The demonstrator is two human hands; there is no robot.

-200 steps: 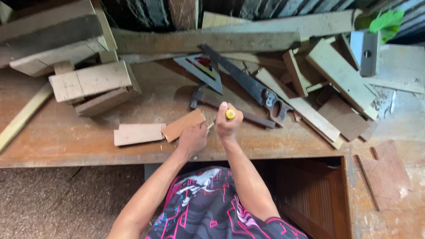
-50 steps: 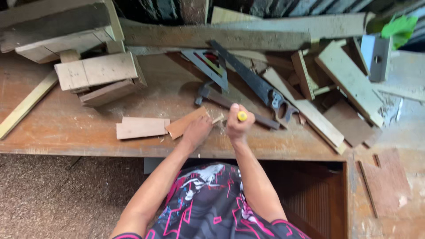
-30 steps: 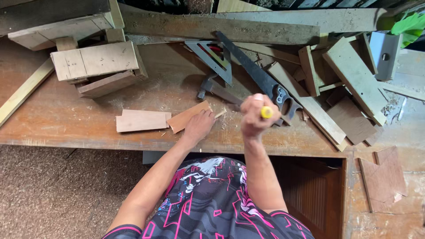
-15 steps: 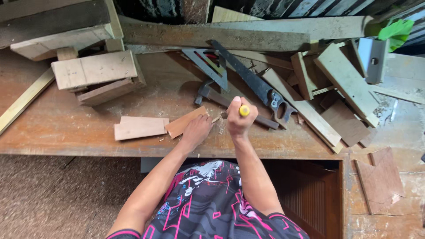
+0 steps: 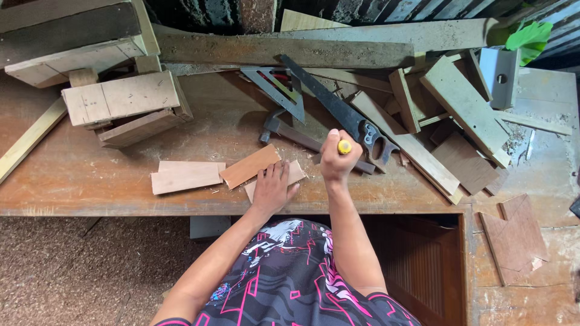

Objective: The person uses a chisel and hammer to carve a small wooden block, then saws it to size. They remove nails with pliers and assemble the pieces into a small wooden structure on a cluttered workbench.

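1. Workbench [image 5: 90, 187]: worn brown top, you stand at its front edge, both arms reaching over it.
2. Long rough plank [image 5: 284, 51] lies across the back of the bench, with more planks stacked at the far left.
3. Pale wooden box [image 5: 121, 96] sits left of centre, tilted on a darker board [image 5: 142, 128].
4. Offcut pile [image 5: 447, 121] at right: several slats and boards overlapping, with a grey metal bracket [image 5: 498, 75] behind them.
5. Handsaw [image 5: 338, 111] lies diagonally, blade to the back left, handle just beside your right fist.
6. Triangular square [image 5: 278, 90] lies flat next to the saw blade.
7. Hammer [image 5: 290, 134] lies under the saw, head to the left, just beyond your hands.
8. Flat pale piece [image 5: 186, 176] sits near the front edge, left of your hands, not touched.
9. Reddish small board [image 5: 249, 166] lies angled, overlapping the pale piece's right end and touching the piece under your left hand.
10. Small light wood piece [image 5: 295, 174]: near the front edge at centre, pinned flat under your left hand.
11. Left hand [image 5: 272, 187]: open, fingers spread, palm pressing down on the small light wood piece.
12. Right hand [image 5: 335, 160]: closed in a tight fist around a yellow-handled tool [image 5: 344, 147], held upright just right of the small light wood piece. Only the yellow butt end shows; can't tell the tool's tip or kind.
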